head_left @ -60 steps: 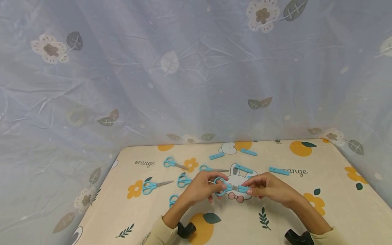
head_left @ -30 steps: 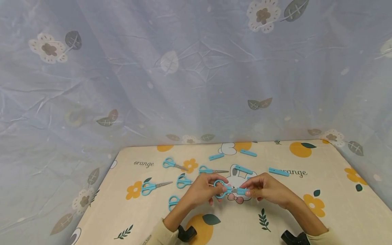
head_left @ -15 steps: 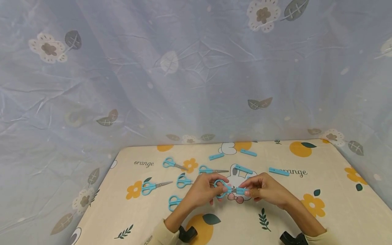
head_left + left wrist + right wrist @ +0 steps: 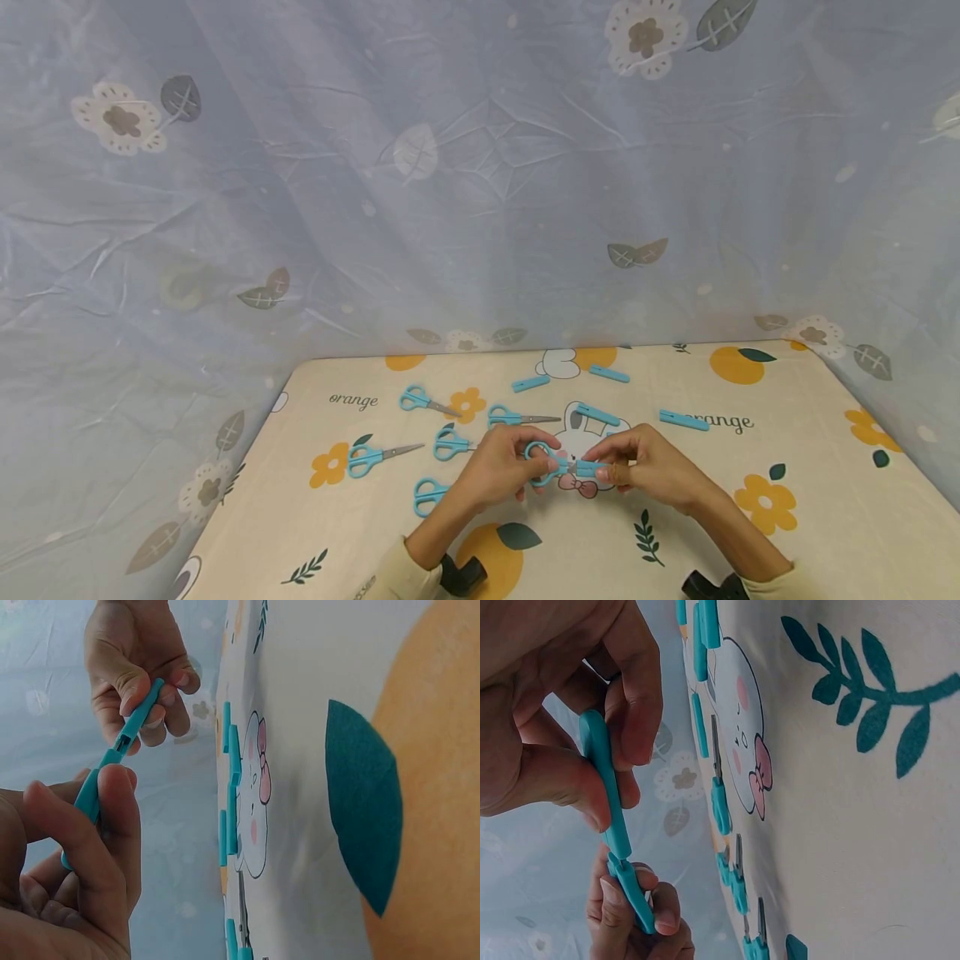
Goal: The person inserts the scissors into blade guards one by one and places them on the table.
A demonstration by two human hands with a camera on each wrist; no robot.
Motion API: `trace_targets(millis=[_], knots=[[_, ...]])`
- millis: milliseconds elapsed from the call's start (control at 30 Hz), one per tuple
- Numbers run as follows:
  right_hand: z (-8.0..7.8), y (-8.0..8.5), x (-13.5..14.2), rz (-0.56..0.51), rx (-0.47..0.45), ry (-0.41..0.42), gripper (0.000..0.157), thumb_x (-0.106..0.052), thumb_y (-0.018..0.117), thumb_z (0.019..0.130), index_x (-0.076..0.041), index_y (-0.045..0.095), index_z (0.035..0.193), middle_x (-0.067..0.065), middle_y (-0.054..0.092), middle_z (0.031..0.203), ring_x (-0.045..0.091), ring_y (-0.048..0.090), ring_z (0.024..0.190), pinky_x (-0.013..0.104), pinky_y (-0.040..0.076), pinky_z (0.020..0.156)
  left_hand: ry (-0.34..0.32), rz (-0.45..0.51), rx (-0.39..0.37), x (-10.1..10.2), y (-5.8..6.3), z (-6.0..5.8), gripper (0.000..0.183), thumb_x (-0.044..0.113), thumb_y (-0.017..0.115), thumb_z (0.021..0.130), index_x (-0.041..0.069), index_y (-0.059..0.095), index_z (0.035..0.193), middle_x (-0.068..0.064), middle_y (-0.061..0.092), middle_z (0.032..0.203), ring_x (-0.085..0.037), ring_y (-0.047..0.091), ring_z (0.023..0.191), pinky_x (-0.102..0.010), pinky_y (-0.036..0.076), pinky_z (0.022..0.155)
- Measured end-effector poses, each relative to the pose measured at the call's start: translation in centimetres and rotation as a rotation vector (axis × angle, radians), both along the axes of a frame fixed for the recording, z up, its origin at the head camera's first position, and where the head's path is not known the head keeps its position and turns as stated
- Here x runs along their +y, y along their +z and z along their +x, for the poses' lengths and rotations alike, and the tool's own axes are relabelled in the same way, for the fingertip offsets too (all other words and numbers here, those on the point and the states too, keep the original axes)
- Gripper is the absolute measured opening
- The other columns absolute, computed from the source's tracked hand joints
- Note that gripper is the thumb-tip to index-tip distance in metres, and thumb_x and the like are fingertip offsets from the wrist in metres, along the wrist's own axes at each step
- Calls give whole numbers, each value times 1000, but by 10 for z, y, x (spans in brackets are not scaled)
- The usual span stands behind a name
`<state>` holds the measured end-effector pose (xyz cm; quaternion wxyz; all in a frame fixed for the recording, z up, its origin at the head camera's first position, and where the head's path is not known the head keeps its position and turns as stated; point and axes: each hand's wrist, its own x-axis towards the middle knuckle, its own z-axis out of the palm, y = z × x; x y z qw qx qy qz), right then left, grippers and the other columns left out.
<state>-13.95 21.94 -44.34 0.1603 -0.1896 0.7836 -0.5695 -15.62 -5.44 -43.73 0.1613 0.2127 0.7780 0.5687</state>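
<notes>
My left hand (image 4: pixel 491 468) grips light blue-handled scissors (image 4: pixel 562 467) by the finger loops, blades pointing right. A light blue blade cover (image 4: pixel 589 469) is pinched between thumb and fingers of my right hand (image 4: pixel 656 468). The cover sits over most of the blades, with a short strip of metal showing before the handle. In the right wrist view the cover (image 4: pixel 607 780) lines up with the scissors (image 4: pixel 635 896), and only a small gap parts them. Both hands are raised above the table, as the left wrist view shows.
Several uncovered scissors (image 4: pixel 365 460) lie left and behind the left hand, one partly behind the forearm (image 4: pixel 442 517). Loose blade covers (image 4: pixel 684 419) are spread behind the right hand. A patterned cloth (image 4: pixel 592 550) covers the table, and a grey-blue curtain (image 4: pixel 480 250) hangs behind it.
My right hand has shifted slightly left, bringing the cover nearer the scissors' handle. Less blade metal shows now than two seconds ago. The left hand has barely moved.
</notes>
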Motion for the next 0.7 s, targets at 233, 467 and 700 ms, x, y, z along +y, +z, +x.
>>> trace_targets(millis=[233, 467, 700], knots=[[1, -1, -2, -25, -18, 6, 24, -2, 68, 99, 7, 78, 119, 11, 76, 85, 8, 61, 68, 29, 59, 60, 11, -40, 50, 3, -1, 2, 18, 7, 77, 98, 12, 80, 115, -9, 77, 78, -15, 60, 44, -40, 56, 42], [1, -2, -2, -23, -8, 12, 26, 1, 65, 99, 8, 76, 121, 11, 74, 83, 8, 61, 68, 30, 59, 61, 11, -48, 61, 7, 0, 3, 19, 6, 78, 97, 6, 79, 116, -10, 79, 80, -43, 68, 55, -33, 54, 40], [1, -2, -5, 0, -11, -8, 24, -1, 67, 99, 6, 78, 119, 16, 76, 88, 9, 60, 66, 30, 57, 59, 40, -31, 11, 10, -1, 4, 17, 6, 78, 96, 8, 80, 112, -1, 75, 71, -7, 53, 40, -18, 45, 39]])
